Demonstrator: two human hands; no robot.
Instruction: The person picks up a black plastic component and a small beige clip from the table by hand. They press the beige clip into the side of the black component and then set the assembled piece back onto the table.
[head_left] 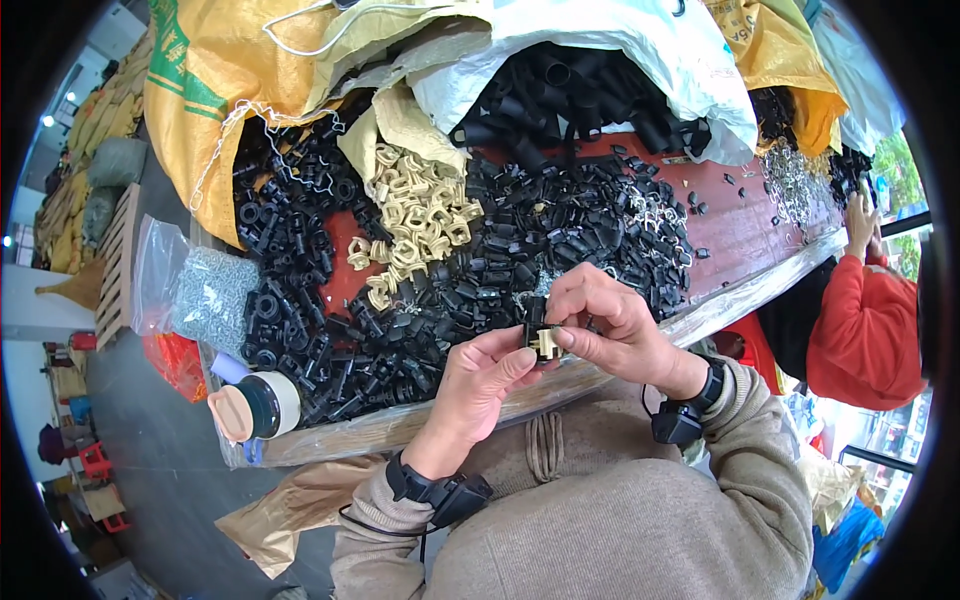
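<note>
Just over the near edge of the table, my two hands meet on a small black plastic fitting with a cream-coloured piece (545,344) in it. My left hand (478,380) pinches the fitting from the left between thumb and fingers. Fingers of my right hand (612,328) are closed on its other side, with the thumb by the cream piece. Some of the fitting is hidden behind the fingertips. Small black clips (540,225) lie heaped beyond my hands. Left of them spills a pile of cream plastic rings (415,215) from a sack.
Black fittings (290,300) are heaped at the left, beside a clear bag of screws (212,295) and a lidded jar (272,404). A white sack of black tubes (610,85) stands at the back. At far right sits a person in a red sleeve (860,335), near metal parts (795,185).
</note>
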